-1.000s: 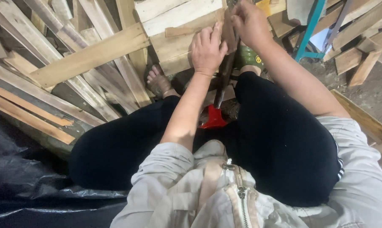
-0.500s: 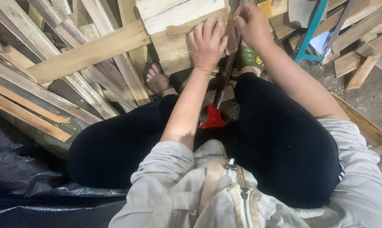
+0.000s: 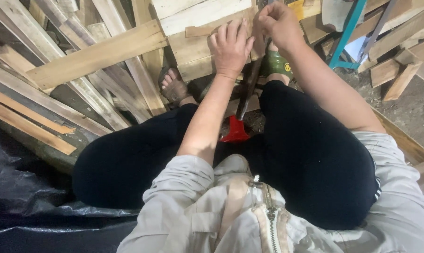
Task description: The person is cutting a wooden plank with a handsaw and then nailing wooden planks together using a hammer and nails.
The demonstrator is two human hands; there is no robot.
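Wood under both hands: the left hand (image 3: 230,47) lies flat, fingers spread, pressing on a thin wooden strip (image 3: 207,29) that sits across the pale plank panel (image 3: 198,18). Left grip is wide, palm down, closed on nothing. The right hand (image 3: 277,21) is pinched at the strip's right end; fingertips bunched, grip narrow (what they pinch is too small to tell). A dark tool shaft (image 3: 247,89) runs from just below the hands down to a red part (image 3: 234,133) between the knees; neither hand holds it. The person sits cross-legged in black trousers (image 3: 310,154), a bare foot (image 3: 174,86) to the left, a green sandal (image 3: 276,65) beneath the right wrist. Loose planks (image 3: 94,56) are stacked on the left, a teal metal frame (image 3: 345,35) stands upper right, and black plastic sheet (image 3: 19,187) lies lower left.
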